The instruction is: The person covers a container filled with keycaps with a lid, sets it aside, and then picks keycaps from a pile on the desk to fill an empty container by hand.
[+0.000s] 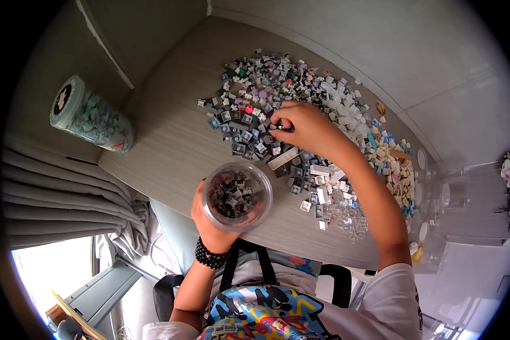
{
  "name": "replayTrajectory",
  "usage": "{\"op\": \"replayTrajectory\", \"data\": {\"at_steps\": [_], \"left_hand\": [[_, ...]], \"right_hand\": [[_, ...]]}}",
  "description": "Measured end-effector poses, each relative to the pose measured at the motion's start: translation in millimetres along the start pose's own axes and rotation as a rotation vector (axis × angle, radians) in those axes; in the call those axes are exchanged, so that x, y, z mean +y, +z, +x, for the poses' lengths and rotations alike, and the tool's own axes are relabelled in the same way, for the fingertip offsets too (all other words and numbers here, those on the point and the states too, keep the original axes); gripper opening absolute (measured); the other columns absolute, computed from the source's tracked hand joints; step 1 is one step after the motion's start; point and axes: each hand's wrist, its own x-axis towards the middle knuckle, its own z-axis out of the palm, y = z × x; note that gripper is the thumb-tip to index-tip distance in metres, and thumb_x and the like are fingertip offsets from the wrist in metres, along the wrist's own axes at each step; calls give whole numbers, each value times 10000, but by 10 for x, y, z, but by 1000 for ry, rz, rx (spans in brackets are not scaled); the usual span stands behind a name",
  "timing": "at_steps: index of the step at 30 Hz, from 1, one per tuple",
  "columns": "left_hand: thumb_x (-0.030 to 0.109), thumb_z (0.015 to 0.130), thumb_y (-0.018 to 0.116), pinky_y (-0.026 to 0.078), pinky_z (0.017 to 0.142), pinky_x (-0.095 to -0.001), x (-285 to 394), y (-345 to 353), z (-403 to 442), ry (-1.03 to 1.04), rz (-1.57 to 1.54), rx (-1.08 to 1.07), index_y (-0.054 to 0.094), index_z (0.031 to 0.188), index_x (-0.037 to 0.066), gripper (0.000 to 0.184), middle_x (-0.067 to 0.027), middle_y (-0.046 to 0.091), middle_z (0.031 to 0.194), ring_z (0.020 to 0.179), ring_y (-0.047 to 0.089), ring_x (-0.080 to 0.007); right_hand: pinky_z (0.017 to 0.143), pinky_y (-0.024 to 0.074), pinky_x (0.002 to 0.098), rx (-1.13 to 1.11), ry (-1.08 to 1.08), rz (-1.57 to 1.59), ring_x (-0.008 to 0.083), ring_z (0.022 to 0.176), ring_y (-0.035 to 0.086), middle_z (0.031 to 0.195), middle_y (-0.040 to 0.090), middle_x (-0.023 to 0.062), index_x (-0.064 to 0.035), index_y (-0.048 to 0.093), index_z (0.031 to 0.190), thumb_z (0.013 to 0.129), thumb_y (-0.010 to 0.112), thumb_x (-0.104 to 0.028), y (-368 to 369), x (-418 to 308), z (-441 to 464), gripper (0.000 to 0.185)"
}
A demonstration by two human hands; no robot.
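Observation:
My left hand (209, 218) is wrapped round a clear plastic jar (266, 212) near the desk's front edge. Inside the jar lie many small dark and pale pieces (235, 195) that look like keyboard switches. Over the pile on the desk, my right hand (300, 124) has its thumb and fingers curled together among small dark pieces; what they pinch is too small to make out. Grey keycaps (246, 136) lie just left of and below those fingers. A long pale keycap (283, 158) rests below the hand.
White keycaps (343, 99) and cream ones (399, 175) spread along the wall side. Transparent keycaps (351, 221) lie near the front. A lidded jar of bluish pieces (96, 116) stands at the left. Several clear containers (447, 195) are at the right, beside the cream keycaps.

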Motion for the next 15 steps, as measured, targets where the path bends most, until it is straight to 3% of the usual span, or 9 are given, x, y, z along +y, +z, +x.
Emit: {"op": "replayTrajectory", "data": {"at_steps": [5, 7, 9, 11, 15], "left_hand": [[278, 651, 935, 522, 945, -399, 17, -7, 8, -15, -30, 21, 467, 1320, -4, 863, -167, 655, 1176, 1058, 661, -282], [286, 658, 932, 520, 946, -401, 10, -24, 7, -11, -18, 14, 468, 1319, -7, 860, -166, 657, 1172, 1051, 665, -286], [295, 664, 930, 519, 947, -403, 5, -39, -8, 4, -5, -6, 468, 1319, -10, 857, -166, 660, 1169, 1045, 668, -289], [310, 675, 927, 505, 968, -411, -27, -11, -28, -9, -38, -5, 463, 1324, -18, 863, -172, 644, 1206, 1089, 652, -291], [322, 624, 936, 544, 954, -409, -128, 14, -120, 13, 41, -2, 521, 1327, -19, 884, -177, 644, 1253, 1098, 674, -315]], "right_hand": [[641, 451, 357, 50, -23, 23, 198, 679, 530, 747, 526, 49, -31, 692, 966, 842, 786, -131, -131, -117, -44, 185], [672, 490, 380, 257, 32, -18, 238, 772, 606, 818, 599, 86, -51, 688, 971, 848, 782, -186, -424, -419, -92, 205], [628, 485, 348, 443, 10, 69, 213, 766, 607, 798, 575, 75, -45, 667, 975, 834, 797, -172, -639, -763, -191, 231], [622, 442, 307, 488, -261, 161, 140, 691, 547, 829, 592, 28, -43, 704, 1024, 821, 797, -79, -744, -1041, -284, 226], [661, 500, 311, 390, -500, 244, 160, 709, 594, 860, 606, 46, -88, 726, 1115, 778, 831, -56, -658, -1254, -335, 354]]}}
